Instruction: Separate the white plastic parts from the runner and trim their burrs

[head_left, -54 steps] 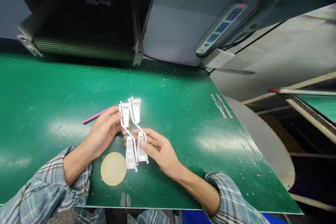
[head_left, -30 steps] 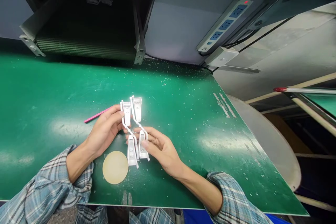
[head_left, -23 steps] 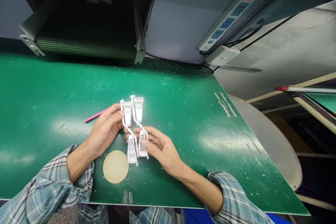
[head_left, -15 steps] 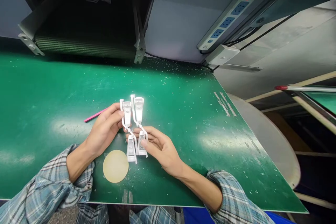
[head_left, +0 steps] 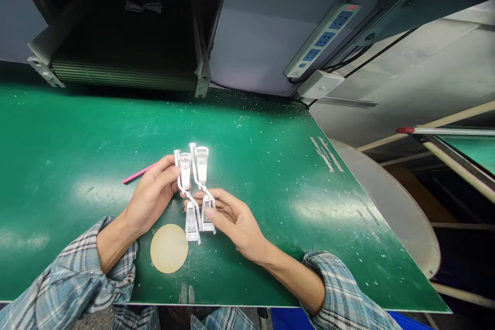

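Between my two hands, a white plastic moulding (head_left: 201,166) made of several clip-like parts joined by thin bent runners is held over the green table. At its upper left part, my left hand (head_left: 154,191) is closed, thumb on the edge. My right hand (head_left: 235,221) pinches the lower right part, its thumb in front and its fingers behind. The parts stand in two slanting pairs. A round pale yellow disc (head_left: 169,248) lies on the table below the moulding. Partly hidden behind my left hand is a pink stick (head_left: 135,175).
A conveyor belt (head_left: 124,75) in a dark opening ends over the back of the green table (head_left: 263,165). On the back wall hangs a power strip (head_left: 323,38) with cables. A pale rounded surface (head_left: 390,206) lies beyond the right edge. Small white flecks are scattered about.
The view has shifted slightly, so the scene sits a little lower and to the left. Both hands keep the same hold on the white moulding.
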`<state>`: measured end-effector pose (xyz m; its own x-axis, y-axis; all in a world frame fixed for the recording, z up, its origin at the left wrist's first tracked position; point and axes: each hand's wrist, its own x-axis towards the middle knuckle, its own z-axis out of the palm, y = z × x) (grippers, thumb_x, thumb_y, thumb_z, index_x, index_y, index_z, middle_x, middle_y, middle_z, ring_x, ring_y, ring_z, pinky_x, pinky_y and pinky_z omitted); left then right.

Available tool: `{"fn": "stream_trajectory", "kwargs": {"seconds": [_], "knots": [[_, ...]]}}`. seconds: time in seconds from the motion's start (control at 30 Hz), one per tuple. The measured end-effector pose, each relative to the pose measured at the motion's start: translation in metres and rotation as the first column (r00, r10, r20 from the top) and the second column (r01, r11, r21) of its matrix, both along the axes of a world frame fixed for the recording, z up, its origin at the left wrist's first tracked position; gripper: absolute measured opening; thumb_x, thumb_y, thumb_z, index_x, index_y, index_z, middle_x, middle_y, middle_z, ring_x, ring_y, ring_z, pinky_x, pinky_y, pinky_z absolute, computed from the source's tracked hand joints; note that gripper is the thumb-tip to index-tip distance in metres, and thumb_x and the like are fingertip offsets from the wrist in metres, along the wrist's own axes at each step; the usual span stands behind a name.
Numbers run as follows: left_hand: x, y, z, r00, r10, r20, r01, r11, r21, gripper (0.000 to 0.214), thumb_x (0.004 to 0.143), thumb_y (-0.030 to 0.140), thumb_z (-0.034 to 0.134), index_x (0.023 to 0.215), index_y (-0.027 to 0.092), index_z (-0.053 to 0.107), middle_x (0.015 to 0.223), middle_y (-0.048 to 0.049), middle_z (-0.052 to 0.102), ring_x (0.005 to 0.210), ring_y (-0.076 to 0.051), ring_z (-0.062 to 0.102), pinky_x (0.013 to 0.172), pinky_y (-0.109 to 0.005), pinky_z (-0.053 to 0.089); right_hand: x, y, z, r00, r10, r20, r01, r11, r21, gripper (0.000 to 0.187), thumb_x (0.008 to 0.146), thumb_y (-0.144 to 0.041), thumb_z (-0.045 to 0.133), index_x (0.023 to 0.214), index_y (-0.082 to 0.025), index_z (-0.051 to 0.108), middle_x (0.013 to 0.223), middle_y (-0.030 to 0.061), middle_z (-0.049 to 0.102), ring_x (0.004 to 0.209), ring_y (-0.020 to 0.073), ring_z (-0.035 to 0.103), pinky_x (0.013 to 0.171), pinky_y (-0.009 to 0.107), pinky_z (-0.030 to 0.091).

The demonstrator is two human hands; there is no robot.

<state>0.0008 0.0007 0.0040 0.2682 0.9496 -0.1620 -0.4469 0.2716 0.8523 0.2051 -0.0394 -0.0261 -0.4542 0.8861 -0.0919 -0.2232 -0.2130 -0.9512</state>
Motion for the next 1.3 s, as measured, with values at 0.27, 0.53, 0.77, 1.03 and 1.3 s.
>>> {"fn": "stream_trajectory", "kwargs": {"seconds": [0.27,0.53,0.77,1.03,1.3], "knots": [[0.000,-0.001,0.000,1.000,0.004,0.000,-0.004,1.000,-0.003,0.016,0.094,0.031,0.069,0.100,0.016,0.068,0.085,-0.0037,0.061,0.072,-0.014,0.052,0.066,-0.024,0.048,0.000,0.000,0.001,1.000,0.009,-0.002,-0.009,1.000,-0.006,0.033,0.101,-0.043,0.072,0.126,-0.022,0.067,0.121,0.0111,0.074,0.112,0.0249,0.071,0.100,0.039,0.056],[0.001,0.001,-0.001,1.000,0.021,0.000,-0.021,1.000,-0.013,0.015,0.094,0.029,0.068,0.098,0.015,0.068,0.084,-0.0041,0.060,0.073,-0.014,0.051,0.066,-0.023,0.047,0.000,-0.001,0.000,1.000,0.011,-0.005,-0.011,1.000,0.010,0.038,0.102,-0.046,0.070,0.130,-0.021,0.066,0.120,0.0120,0.074,0.110,0.0259,0.071,0.100,0.041,0.056],[0.000,0.001,-0.002,0.998,0.056,-0.006,-0.056,0.998,-0.040,0.017,0.092,0.027,0.069,0.104,0.014,0.069,0.095,-0.0074,0.066,0.074,-0.014,0.054,0.065,-0.025,0.047,0.011,0.015,-0.003,0.951,-0.116,0.285,0.036,0.961,0.273,0.037,0.109,-0.044,0.053,0.136,-0.020,0.059,0.107,0.0098,0.074,0.083,0.0211,0.071,0.079,0.036,0.058],[-0.004,0.002,-0.010,0.995,0.051,0.090,-0.043,0.995,-0.092,0.024,0.090,0.025,0.066,0.110,0.012,0.072,0.082,-0.0058,0.062,0.070,-0.013,0.053,0.063,-0.024,0.041,0.036,0.046,-0.014,0.217,-0.626,0.749,-0.432,0.627,0.649,0.036,0.110,-0.033,0.041,0.126,-0.015,0.067,0.101,0.0139,0.073,0.085,0.0289,0.069,0.073,0.038,0.048],[-0.005,-0.003,-0.007,0.975,-0.010,0.224,0.020,0.999,-0.042,0.024,0.088,0.019,0.067,0.111,0.012,0.071,0.078,-0.0040,0.058,0.069,-0.014,0.050,0.065,-0.027,0.041,0.017,0.017,0.013,0.760,-0.365,0.538,-0.141,0.714,0.685,0.037,0.113,-0.044,0.044,0.118,-0.022,0.074,0.111,0.0113,0.075,0.099,0.0268,0.070,0.091,0.041,0.053]]}}
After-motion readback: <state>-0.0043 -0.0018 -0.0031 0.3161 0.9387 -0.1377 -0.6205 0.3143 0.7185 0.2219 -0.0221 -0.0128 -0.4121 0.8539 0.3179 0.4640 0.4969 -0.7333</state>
